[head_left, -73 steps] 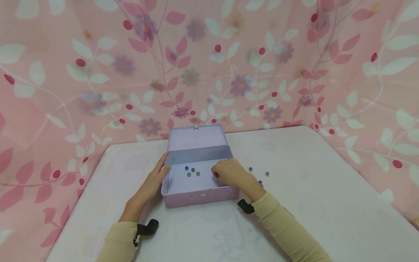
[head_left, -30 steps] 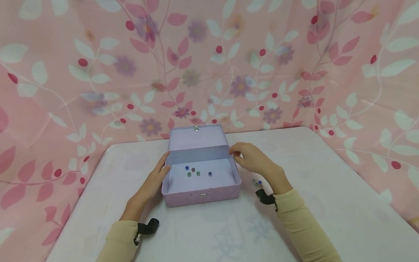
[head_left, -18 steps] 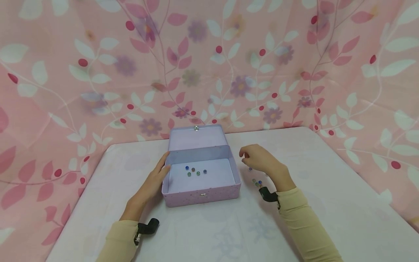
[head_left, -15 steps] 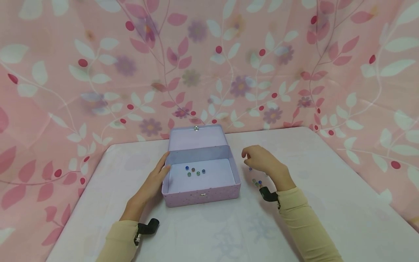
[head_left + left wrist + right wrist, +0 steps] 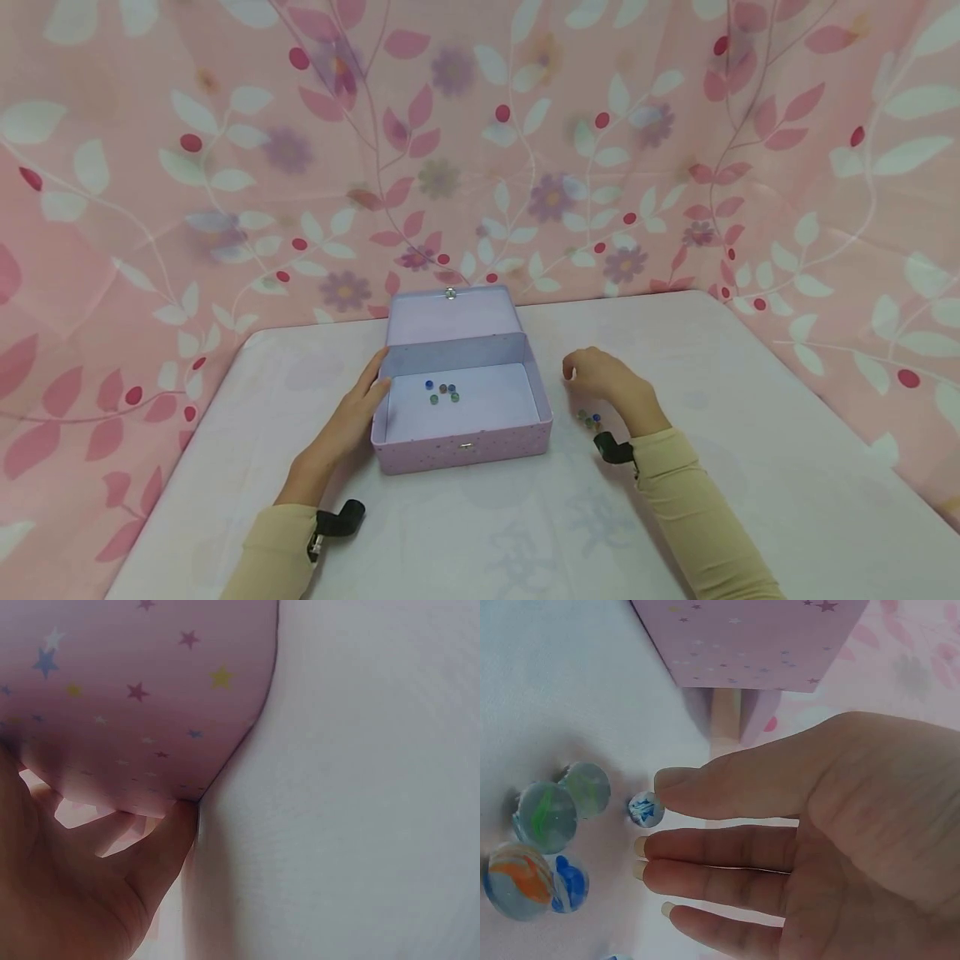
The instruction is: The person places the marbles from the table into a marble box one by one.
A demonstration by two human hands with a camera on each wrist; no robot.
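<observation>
Fingers (image 5: 712, 877) of the right hand (image 5: 606, 379) straight, thumb parted, beside one blue-and-white marble (image 5: 646, 811), touch unclear, left hand (image 5: 352, 421) spread against one open box (image 5: 450, 452), five marbles (image 5: 443, 389) inside, four clustered marbles (image 5: 547, 817) and one part-seen on the table (image 5: 487, 533)

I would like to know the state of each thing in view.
White tablecloth: spread
Star-print box: open
Box lid: tipped back
Lid clasp: unfastened
Left hand: touching box's left side
Right hand: thumb and fingers parted
Five glass marbles inside box: loose
Four glass marbles outside: clustered together
Blue-and-white marble: at right hand, contact unclear
Floral backdrop: hanging
</observation>
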